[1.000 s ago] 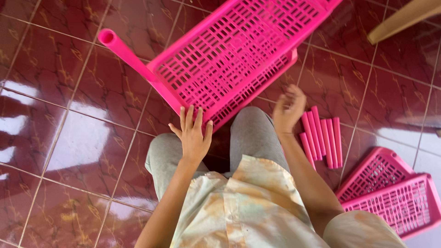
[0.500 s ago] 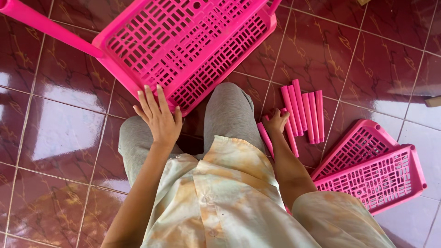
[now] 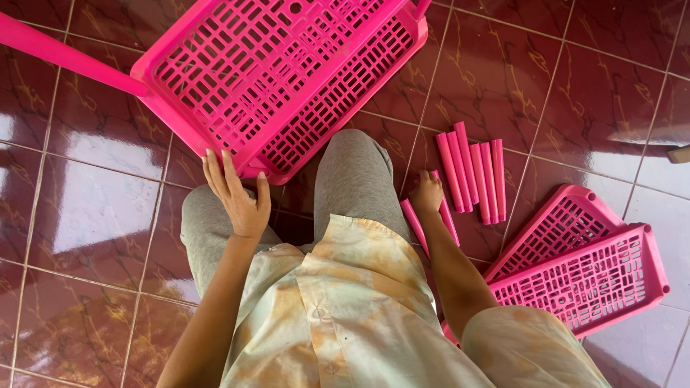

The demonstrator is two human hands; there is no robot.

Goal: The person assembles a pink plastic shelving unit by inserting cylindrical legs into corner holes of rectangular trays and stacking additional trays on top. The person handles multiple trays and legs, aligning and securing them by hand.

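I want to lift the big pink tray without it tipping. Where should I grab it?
Grip the big pink tray by its solid near rim, beside the left hand, coming from below; the slotted floor gives poor hold, and the attached tube makes one side heavier.

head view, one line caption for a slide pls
Seated person's left hand on a pink tray, right hand on pink tubes on the floor.

The scene was viewed from a single head-worn camera, aimed steeply down at close range over the person's lap onto the floor [image 3: 79,237].
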